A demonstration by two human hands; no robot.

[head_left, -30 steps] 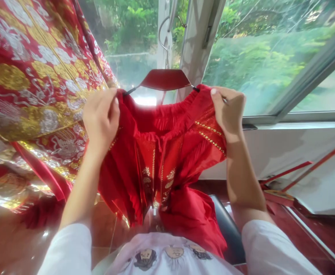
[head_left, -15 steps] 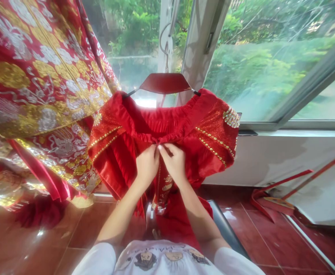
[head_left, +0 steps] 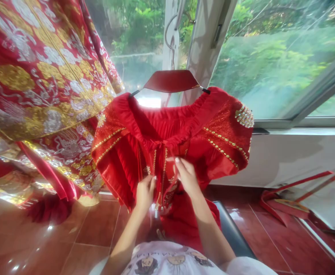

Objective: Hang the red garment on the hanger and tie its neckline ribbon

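A red costume top (head_left: 167,122), pleated, with gold beaded trim and jewelled shoulders, hangs from a hanger (head_left: 171,81) with a dark red crosspiece. At the middle of its gathered neckline is a small red knot or bow (head_left: 159,143). Below the knot, my right hand (head_left: 187,176) is closed on a thin red ribbon (head_left: 173,162). Lower and to the left, my left hand (head_left: 145,191) pinches at the garment's front; what lies between its fingertips is too small to make out. The two hands are apart, either side of the gold-trimmed front strips.
A red garment (head_left: 41,84) with gold and silver embroidery hangs at left. Behind the costume stands a sliding window (head_left: 270,76). A dark padded seat (head_left: 233,229) is below, on red floor tiles (head_left: 95,225). Red-handled cleaning tools (head_left: 287,204) lean at right.
My hands have parted from the neckline, where both were pinching together. The left has moved down and left, the right down and right with the ribbon. A small knot now shows there.
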